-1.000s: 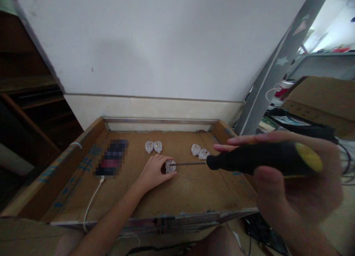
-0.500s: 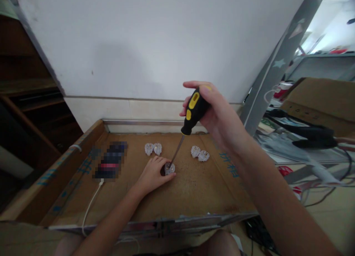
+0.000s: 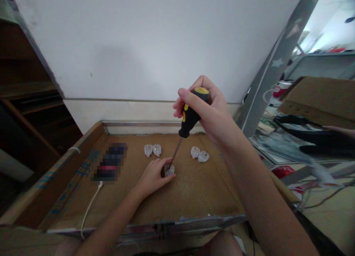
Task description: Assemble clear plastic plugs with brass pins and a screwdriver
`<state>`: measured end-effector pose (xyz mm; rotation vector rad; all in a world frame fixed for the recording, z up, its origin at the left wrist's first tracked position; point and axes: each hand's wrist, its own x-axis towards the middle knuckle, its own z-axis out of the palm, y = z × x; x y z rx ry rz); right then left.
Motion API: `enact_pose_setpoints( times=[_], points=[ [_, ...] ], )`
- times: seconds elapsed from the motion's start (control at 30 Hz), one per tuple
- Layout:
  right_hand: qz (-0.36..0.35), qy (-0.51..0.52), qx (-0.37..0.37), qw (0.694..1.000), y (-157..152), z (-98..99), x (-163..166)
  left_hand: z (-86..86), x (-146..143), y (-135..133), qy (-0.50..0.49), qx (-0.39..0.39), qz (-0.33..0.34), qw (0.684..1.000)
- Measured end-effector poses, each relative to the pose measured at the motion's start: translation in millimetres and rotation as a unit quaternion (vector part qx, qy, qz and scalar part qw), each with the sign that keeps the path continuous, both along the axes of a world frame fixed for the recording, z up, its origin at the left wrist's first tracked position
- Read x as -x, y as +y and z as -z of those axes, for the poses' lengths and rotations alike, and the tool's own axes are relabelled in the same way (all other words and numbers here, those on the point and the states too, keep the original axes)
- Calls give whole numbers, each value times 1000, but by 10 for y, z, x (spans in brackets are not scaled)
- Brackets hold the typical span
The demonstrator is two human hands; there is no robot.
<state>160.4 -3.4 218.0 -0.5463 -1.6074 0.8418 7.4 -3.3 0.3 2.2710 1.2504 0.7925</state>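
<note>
Against the cardboard-covered tabletop, my left hand closes its thumb and fingers around a small clear plastic plug part. Wrapped in my right hand is the black and yellow handle of a screwdriver. Its shaft slants down and left, with the tip at the plug part; whether it sits in a screw I cannot tell. Behind my left hand lie two similar clear parts side by side. Another pair of clear parts rests to the right, beyond the screwdriver shaft.
A phone with a blurred screen lies at the left, a white cable running off the front edge. A wooden rail bounds the left side and a white wall the back. A cardboard box and clutter stand at right.
My right hand has turned on the screwdriver handle, the thumb swinging over to the left and the handle tilting more upright. My left hand and the plug part stay in place.
</note>
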Motion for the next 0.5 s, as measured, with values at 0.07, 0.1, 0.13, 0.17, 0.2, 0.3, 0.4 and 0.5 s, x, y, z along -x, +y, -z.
enact_pose_setpoints(
  times=[0.07, 0.1, 0.13, 0.17, 0.2, 0.3, 0.4, 0.5],
  points=[
    [27, 33, -2, 999, 38, 4, 19, 1, -4, -1, 0, 4, -4, 1000],
    [28, 36, 1, 999, 56, 5, 26, 0, -5, -2, 1, 5, -6, 1000],
    [17, 29, 6, 999, 71, 7, 31, -3, -7, -4, 3, 6, -8, 1000],
    [-1, 14, 10, 1000, 80, 10, 35, -6, -10, -6, 4, 8, -9, 1000],
    [-19, -2, 8, 1000, 85, 17, 40, -9, -14, -7, 4, 10, -10, 1000],
    [0, 18, -19, 1000, 96, 60, 75, -11, -35, 0, 0, 9, -10, 1000],
    [80, 88, -31, 992, 119, 103, 134, -10, -38, 8, -10, 1, -7, 1000],
    [79, 96, -38, 991, 132, 117, 176, -53, 45, -40, -68, -39, -33, 996]
  ],
)
